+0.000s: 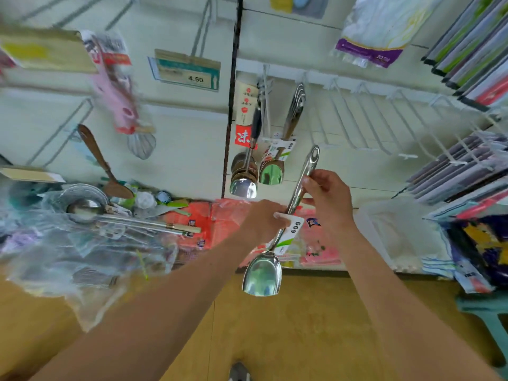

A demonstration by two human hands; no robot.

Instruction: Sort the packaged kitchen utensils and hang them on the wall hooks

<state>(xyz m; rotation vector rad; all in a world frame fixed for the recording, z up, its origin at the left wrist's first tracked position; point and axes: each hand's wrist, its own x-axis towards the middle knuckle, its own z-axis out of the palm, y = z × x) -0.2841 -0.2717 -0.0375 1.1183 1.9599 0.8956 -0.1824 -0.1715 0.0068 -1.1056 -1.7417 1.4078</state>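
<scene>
I hold a steel spatula (263, 273) upright in front of the wall, blade down and handle hole up. My right hand (327, 195) grips its handle near the top. My left hand (265, 220) pinches the shaft lower down, at the white and green label tag (292, 232). Just above, matching steel spatulas (272, 169) and steel ladles (244, 177) hang on the wall hooks. A row of bare white wire hooks (365, 119) sticks out from the wall to the right of them.
A heap of packaged utensils in clear plastic (90, 229), with ladles and a wooden spoon (110, 171), lies at the left. Red bags (203, 221) lie beneath the hooks. Stacked flat packs (461, 171) fill the right. A price tag (189, 70) hangs above.
</scene>
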